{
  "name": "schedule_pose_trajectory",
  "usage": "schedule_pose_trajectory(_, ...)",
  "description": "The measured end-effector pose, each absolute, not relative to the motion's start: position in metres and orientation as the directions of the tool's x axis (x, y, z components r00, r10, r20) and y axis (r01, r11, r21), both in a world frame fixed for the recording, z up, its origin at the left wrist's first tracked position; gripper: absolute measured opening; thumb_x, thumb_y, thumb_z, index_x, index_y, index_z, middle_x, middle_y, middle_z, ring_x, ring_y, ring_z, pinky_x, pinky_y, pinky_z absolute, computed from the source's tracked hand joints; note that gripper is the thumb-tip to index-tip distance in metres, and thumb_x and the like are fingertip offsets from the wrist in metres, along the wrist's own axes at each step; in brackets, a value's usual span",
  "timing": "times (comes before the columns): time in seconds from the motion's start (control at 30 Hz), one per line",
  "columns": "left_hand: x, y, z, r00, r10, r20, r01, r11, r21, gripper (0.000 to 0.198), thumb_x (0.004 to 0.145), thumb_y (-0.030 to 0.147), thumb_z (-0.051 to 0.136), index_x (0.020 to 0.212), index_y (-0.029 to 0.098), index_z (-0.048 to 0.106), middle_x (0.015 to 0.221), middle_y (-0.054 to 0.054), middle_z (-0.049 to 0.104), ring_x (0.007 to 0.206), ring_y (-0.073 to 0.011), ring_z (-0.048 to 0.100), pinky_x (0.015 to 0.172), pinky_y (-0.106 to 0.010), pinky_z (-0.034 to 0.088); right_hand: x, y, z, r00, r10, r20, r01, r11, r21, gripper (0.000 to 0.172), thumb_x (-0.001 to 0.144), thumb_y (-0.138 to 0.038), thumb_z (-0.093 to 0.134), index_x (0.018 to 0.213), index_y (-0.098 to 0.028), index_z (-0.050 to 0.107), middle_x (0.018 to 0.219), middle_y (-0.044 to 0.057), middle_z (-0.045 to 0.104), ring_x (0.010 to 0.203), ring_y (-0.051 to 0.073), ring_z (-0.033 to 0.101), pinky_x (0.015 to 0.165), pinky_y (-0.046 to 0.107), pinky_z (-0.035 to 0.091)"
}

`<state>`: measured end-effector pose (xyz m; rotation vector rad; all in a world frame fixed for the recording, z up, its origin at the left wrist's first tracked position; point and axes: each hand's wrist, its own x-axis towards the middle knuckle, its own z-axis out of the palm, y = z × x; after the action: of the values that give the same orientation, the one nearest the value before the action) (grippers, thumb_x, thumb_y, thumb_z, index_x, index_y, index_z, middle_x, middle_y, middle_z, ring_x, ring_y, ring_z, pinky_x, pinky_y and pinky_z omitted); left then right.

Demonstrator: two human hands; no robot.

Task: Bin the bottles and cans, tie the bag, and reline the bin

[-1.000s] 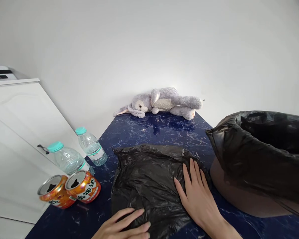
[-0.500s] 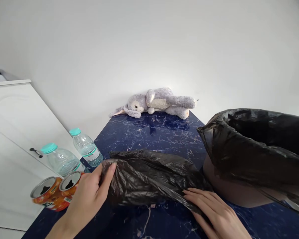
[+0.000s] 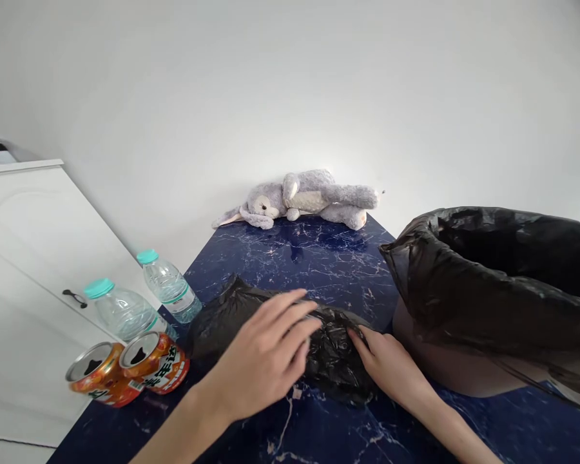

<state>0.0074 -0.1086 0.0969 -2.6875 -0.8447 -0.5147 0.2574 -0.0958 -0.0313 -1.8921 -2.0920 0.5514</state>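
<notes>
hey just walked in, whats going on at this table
A person is handling a crumpled black plastic bag on a dark blue marbled table. The right hand has its fingers at the bag's right end; the left hand is over its middle, fingers extended, and contact is unclear. To the right stands a brownish bin with a black plastic liner. On the left are two orange metal cans and two clear plastic bottles with turquoise caps.
</notes>
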Motion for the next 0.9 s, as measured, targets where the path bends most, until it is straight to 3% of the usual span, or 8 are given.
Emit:
schedule_pose_trajectory(0.13,0.012,-0.099,0.059,0.78,0.603,0.166,0.622,-0.774,-0.117,0.061,0.11,0.053,0.045,0.16,0.018,0.048,0.17,-0.009,0.044,0.162,-0.0348,0.03,0.129,-0.055,0.039,0.259,-0.086,-0.027,-0.122,0.987,-0.104,0.894,0.063,-0.444,0.042,0.112,-0.032,0.031,0.105,-0.02,0.071,0.101,0.014,0.08,0.098,0.035,0.079,0.07,0.037,0.05)
schedule_pose_trajectory(0.3,0.004,-0.062,0.025,0.699,0.704,0.124,0.712,-0.701,-0.04,0.063,0.113,0.055,0.031,0.169,0.027,0.034,0.176,-0.002,0.03,0.165,-0.0348,0.018,0.132,-0.059,0.029,0.25,-0.095,-0.011,-0.061,0.994,-0.093,0.906,0.016,-0.424,0.037,0.111,-0.038,0.037,0.112,-0.02,0.069,0.094,0.014,0.079,0.089,0.038,0.079,0.071,0.043,0.056)
schedule_pose_trajectory(0.4,0.005,-0.049,0.014,0.686,0.714,0.139,0.725,-0.688,-0.043,0.061,0.114,0.052,0.029,0.169,0.026,0.032,0.177,-0.003,0.028,0.165,-0.0344,0.016,0.134,-0.059,0.024,0.228,-0.113,0.005,-0.034,0.972,0.231,0.924,0.118,-0.363,0.039,0.108,-0.041,0.044,0.131,-0.019,0.065,0.121,0.019,0.076,0.11,0.041,0.075,0.088,0.054,0.06)
schedule_pose_trajectory(0.47,0.007,-0.045,0.009,0.691,0.709,0.143,0.721,-0.691,-0.053,0.061,0.114,0.05,0.029,0.17,0.025,0.03,0.177,-0.004,0.028,0.166,-0.0345,0.014,0.135,-0.059,0.02,0.208,-0.123,0.011,-0.092,0.87,0.484,0.924,0.255,-0.284,0.049,0.108,-0.039,0.041,0.148,-0.016,0.057,0.151,0.02,0.061,0.14,0.043,0.057,0.109,0.061,0.052)
schedule_pose_trajectory(0.53,0.008,-0.042,0.006,0.714,0.688,0.13,0.698,-0.713,-0.06,0.062,0.114,0.05,0.032,0.171,0.027,0.025,0.177,-0.005,0.027,0.166,-0.0355,0.012,0.135,-0.061,0.017,0.189,-0.128,0.009,-0.166,0.788,0.593,0.913,0.35,-0.21,0.057,0.11,-0.041,0.035,0.159,-0.016,0.047,0.167,0.015,0.044,0.157,0.042,0.035,0.122,0.066,0.039)
schedule_pose_trajectory(0.6,0.007,-0.04,0.002,0.731,0.674,0.108,0.681,-0.73,-0.051,0.064,0.113,0.051,0.033,0.172,0.03,0.02,0.177,-0.005,0.026,0.166,-0.0367,0.01,0.134,-0.065,0.015,0.175,-0.124,-0.002,-0.221,0.781,0.584,0.902,0.392,-0.182,0.064,0.11,-0.048,0.031,0.164,-0.014,0.042,0.172,0.014,0.034,0.162,0.043,0.022,0.128,0.07,0.028)
schedule_pose_trajectory(0.7,0.0,-0.034,-0.005,0.678,0.731,0.083,0.732,-0.681,0.018,0.063,0.114,0.05,0.028,0.173,0.03,0.019,0.178,-0.005,0.025,0.166,-0.0359,0.009,0.134,-0.065,0.017,0.172,-0.107,-0.026,-0.239,0.872,0.427,0.908,0.356,-0.219,0.076,0.109,-0.06,0.027,0.164,-0.011,0.043,0.173,0.018,0.03,0.162,0.045,0.017,0.129,0.075,0.015)
schedule_pose_trajectory(0.9,-0.023,-0.019,-0.019,0.526,0.844,0.104,0.829,-0.536,0.159,0.061,0.114,0.054,0.027,0.171,0.034,0.025,0.178,0.0,0.025,0.166,-0.0303,0.015,0.134,-0.06,0.02,0.193,-0.069,-0.049,-0.196,0.969,0.152,0.918,0.236,-0.319,0.076,0.109,-0.065,0.021,0.167,-0.018,0.037,0.176,0.013,0.017,0.164,0.036,0.012,0.132,0.065,0.012)
